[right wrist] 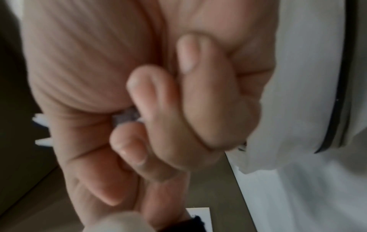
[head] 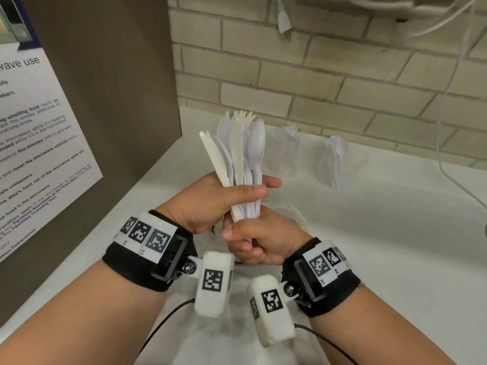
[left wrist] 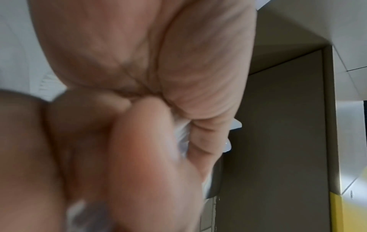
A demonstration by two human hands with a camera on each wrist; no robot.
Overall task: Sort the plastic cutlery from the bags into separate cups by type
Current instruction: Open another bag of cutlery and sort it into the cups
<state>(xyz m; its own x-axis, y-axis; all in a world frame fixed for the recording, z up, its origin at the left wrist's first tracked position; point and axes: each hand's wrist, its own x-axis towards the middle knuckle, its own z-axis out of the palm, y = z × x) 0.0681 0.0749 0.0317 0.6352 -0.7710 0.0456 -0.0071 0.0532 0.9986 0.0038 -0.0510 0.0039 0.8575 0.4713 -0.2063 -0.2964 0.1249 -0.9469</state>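
The cutlery bunch (light, stiff, slippery) is gripped at the handles by the left hand and right hand; handles are best held.

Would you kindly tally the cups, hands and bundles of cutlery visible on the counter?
Clear cups: 2, one with forks, one with spoons
Hands: 2, left hand, right hand
Cutlery bundle, gripped by both hands: 1
Total: 5

- My left hand and right hand are bare, forearms unsleeved.
- Each wrist wears a black strap with white tiles printed in black square codes.
- A white camera pod hangs on a screwed bracket from each strap; thin black cables trail off.
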